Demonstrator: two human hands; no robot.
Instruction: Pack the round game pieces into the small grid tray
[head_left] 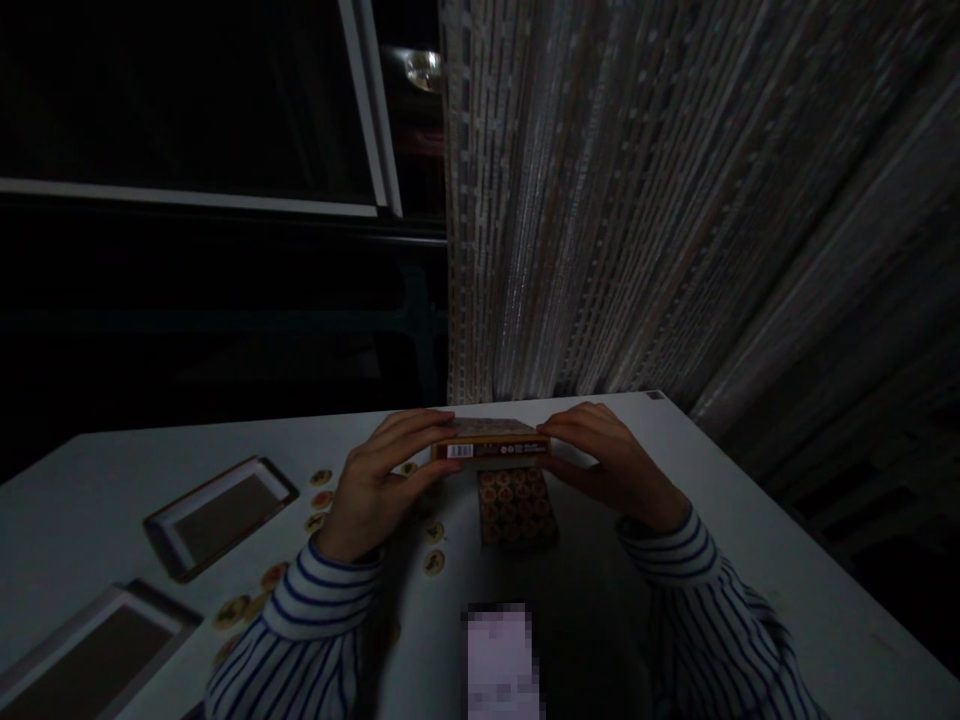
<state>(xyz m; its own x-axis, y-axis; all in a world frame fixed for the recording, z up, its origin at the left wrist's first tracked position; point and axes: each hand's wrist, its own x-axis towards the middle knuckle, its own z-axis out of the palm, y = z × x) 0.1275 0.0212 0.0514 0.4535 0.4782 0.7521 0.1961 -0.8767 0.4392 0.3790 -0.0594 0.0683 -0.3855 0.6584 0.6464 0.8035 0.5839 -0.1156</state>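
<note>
Between my two hands is a flat box (491, 447) with an orange-brown edge and a barcode label, held above the white table. My left hand (382, 480) grips its left end, fingers on top and thumb below. At the right end, my right hand (604, 462) pinches it in the same way. Just below the box, a small dark tray (519, 508) on the table holds several round pieces in rows. Loose round pieces (434, 532) lie beside my left hand, some partly hidden by it.
An open rectangular tray (161, 540) lies on the white table (750, 570) at the left, with a second one (142, 590) nearer. More discs (231, 612) are scattered by my left sleeve. A pixelated phone-like object (501, 665) is at the front. A string curtain (570, 200) hangs behind.
</note>
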